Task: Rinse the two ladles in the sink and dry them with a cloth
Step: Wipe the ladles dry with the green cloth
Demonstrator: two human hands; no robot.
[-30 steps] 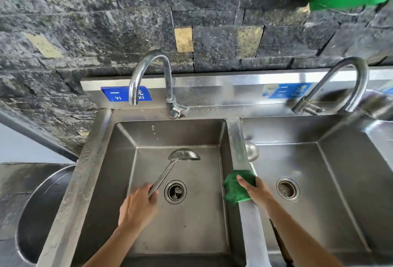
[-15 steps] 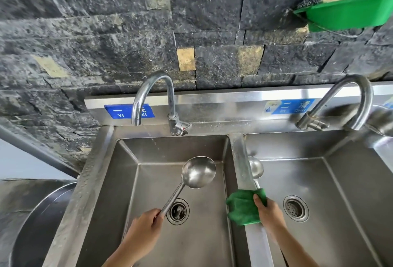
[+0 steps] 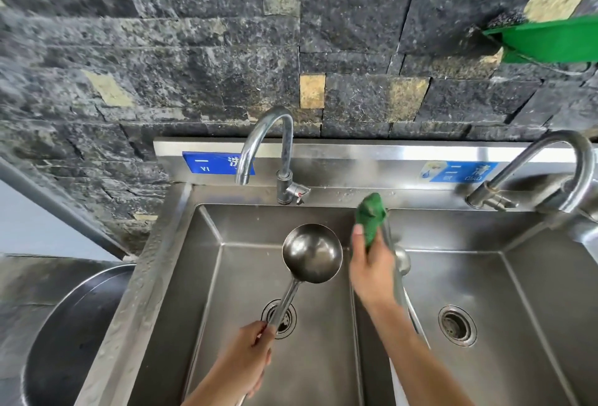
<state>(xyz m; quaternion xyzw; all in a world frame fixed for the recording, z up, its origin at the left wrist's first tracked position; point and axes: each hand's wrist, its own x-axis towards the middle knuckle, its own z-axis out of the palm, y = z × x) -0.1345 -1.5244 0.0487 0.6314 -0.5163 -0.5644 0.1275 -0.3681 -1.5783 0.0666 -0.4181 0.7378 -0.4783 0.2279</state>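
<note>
My left hand (image 3: 249,354) grips the handle of a steel ladle (image 3: 312,253), which I hold over the left sink basin (image 3: 207,276) with its bowl facing up toward me. My right hand (image 3: 370,271) is closed on a green cloth (image 3: 370,218), raised above the divider between the basins, just right of the ladle's bowl and apart from it. A second ladle (image 3: 403,261) lies on the divider; only part of its bowl shows behind my right hand.
A tap (image 3: 265,153) stands over the left basin and another tap (image 3: 556,172) over the right basin (image 3: 517,292). No water runs. A large steel bowl (image 3: 64,334) sits at the lower left. A green tray (image 3: 550,39) hangs on the stone wall.
My right hand lifted the green cloth off the divider and brought it up toward the ladle's bowl. My left hand raised the ladle and turned its bowl toward me.
</note>
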